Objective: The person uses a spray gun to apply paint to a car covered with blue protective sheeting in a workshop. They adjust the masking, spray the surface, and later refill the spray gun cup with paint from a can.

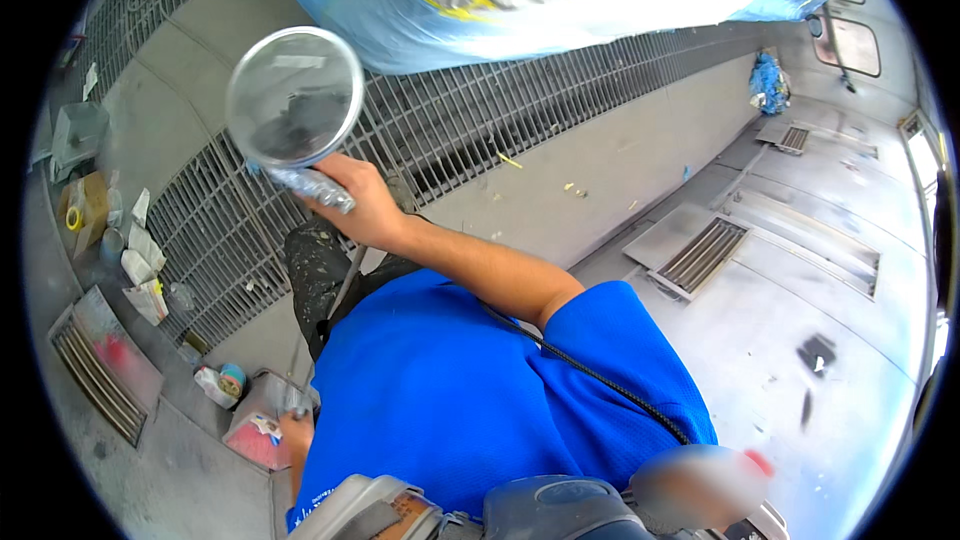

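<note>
My right hand (362, 202) is closed round the silvery, wrapped-looking handle of a spray gun (315, 188). On top of the gun sits a wide round paint cup (295, 95) with a see-through lid, tilted toward me. A thin hose (347, 290) hangs below that hand. At the lower left, my left hand (296, 437) is beside a pale tray with red in it (262, 440). Its fingers meet a small greyish, crinkled thing (291, 400) that I cannot make out. My body hides much of that arm.
A vehicle-sized shape under blue and clear film (580, 0) stands ahead. Floor grating (500, 105) runs before it. To the left lie a cardboard box (92, 205) with yellow tape, papers (145, 250) and a can (232, 378). A dark cord (620, 385) crosses my right sleeve.
</note>
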Action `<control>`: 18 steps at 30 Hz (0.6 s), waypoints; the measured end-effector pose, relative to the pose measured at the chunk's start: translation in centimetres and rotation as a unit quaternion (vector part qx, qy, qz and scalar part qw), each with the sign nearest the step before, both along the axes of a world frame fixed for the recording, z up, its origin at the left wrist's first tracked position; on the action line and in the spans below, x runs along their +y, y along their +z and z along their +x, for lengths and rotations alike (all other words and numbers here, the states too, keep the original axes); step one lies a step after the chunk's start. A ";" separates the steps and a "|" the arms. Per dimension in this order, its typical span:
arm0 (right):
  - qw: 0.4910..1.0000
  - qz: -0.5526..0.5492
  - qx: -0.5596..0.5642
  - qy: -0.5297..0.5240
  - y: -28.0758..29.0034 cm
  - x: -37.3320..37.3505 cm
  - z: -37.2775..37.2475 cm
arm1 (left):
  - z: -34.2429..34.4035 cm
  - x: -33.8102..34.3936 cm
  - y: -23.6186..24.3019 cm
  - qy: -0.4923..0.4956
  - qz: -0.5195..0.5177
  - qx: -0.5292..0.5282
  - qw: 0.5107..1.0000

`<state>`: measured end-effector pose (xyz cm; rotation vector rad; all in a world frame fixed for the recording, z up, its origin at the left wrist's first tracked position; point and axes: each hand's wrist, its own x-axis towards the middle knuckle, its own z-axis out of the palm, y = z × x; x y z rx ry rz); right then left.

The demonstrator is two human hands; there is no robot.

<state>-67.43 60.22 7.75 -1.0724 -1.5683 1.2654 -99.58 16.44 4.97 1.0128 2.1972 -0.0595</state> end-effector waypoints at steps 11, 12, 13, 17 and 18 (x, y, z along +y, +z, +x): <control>1.000 0.002 0.010 -0.020 4.7 21.0 -26.7 | -26.6 22.1 -1.4 -0.073 -0.048 -0.050 0.995; 1.000 0.013 0.000 -0.012 5.0 22.0 -27.9 | -29.0 24.3 -1.4 -0.089 -0.055 -0.048 0.993; 0.999 0.033 -0.009 -0.006 4.8 23.7 -29.4 | -31.4 27.3 -1.9 -0.101 -0.054 -0.046 0.992; 0.998 0.053 -0.032 0.002 3.7 29.8 -32.9 | -38.8 38.4 -3.2 -0.162 -0.052 -0.039 0.985; 0.999 0.050 -0.020 0.004 3.3 31.1 -33.9 | -40.2 40.3 -3.5 -0.171 -0.052 -0.033 0.983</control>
